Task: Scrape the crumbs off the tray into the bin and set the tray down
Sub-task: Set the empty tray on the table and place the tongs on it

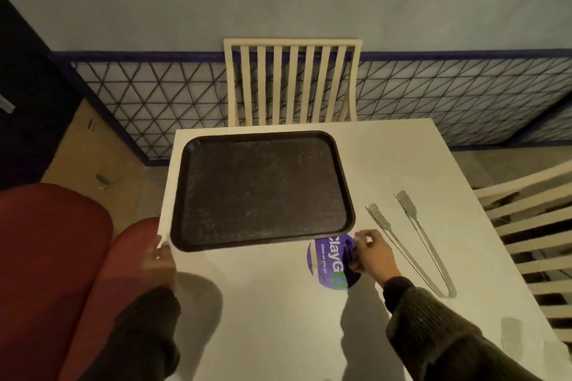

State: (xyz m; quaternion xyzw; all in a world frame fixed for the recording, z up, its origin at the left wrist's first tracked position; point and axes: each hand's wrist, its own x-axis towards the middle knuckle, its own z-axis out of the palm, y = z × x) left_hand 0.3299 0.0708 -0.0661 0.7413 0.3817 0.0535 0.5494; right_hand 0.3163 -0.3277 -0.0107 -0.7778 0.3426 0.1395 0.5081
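Two dark sleeves reach up from the bottom of the frame. My left hand (159, 258) rests at the white table's (278, 318) left edge, fingers loose, gripping nothing. My right hand (373, 254), at centre right, hovers with fingers loosely curled and empty over a round purple sticker (328, 260). Metal tongs (411, 238) lie flat just right of it. Beyond my hands, at centre frame, the dark speckled tray (263, 189) sits flat on the table. Farther up stands a cream slatted chair (292, 80).
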